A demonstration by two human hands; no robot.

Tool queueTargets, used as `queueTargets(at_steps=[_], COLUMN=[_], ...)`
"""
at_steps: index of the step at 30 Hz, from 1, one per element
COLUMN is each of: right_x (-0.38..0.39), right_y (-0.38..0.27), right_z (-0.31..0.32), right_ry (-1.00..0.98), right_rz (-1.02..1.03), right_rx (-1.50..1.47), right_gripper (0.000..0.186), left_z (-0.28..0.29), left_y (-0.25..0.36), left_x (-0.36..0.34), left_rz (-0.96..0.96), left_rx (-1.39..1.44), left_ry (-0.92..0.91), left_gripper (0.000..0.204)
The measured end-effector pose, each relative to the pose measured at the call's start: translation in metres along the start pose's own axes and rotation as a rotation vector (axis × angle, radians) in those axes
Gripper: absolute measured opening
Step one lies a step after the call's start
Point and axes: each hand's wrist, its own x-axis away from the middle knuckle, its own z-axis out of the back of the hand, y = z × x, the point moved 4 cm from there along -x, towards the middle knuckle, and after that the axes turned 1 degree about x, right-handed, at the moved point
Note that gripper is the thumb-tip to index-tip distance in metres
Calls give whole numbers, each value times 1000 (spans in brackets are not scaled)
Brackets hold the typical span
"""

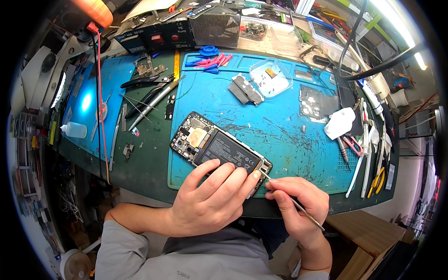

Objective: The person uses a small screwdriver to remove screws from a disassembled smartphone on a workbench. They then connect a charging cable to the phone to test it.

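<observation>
An opened smartphone (pixel 185 145) lies slanted at the front of the blue work mat (pixel 289 154). Its circuit board shows at the upper left, and a black battery (pixel 225 150) fills the middle. My left hand (pixel 210 200) holds the phone, its bent fingers pressed on the battery and lower end; the thumb is hidden. In my right hand (pixel 301 200) is a slim metal tool (pixel 309 216), pinched between thumb and fingers. The tool's tip touches the phone's lower right end, close to my left fingertips. Whether it is a single rod or tweezers, I cannot tell.
Behind the phone are a grey speaker-like module (pixel 245 90), a clear plastic box (pixel 270 77) with small parts, and pink and blue caps (pixel 217 61). Pliers (pixel 147 81) lie left; a crumpled white tissue (pixel 339 123) and several hand tools lie right. A dark cable (pixel 392 65) hangs over the right.
</observation>
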Motion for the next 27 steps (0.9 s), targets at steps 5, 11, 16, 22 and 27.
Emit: queueTargets(at_steps=[5, 11, 16, 22, 27], right_x=[-1, 0, -1, -3, -2], right_y=[-2, -2, -2, -6, -8], right_z=[0, 0, 0, -1, -2], right_ry=[-5, 3, 1, -4, -3], right_rz=[14, 18, 33, 154, 199], right_rx=[16, 25, 34, 118, 161], right_gripper=[19, 20, 21, 24, 25], left_z=[-2, -1, -1, -2, -2], left_y=[0, 1, 1, -1, -1], left_x=[0, -1, -1, -1, -2], left_rz=[22, 20, 18, 30, 34], left_rx=[3, 2, 8, 37, 51], left_ry=[-1, -3, -5, -4, 1], left_gripper=[49, 50, 51, 52, 53])
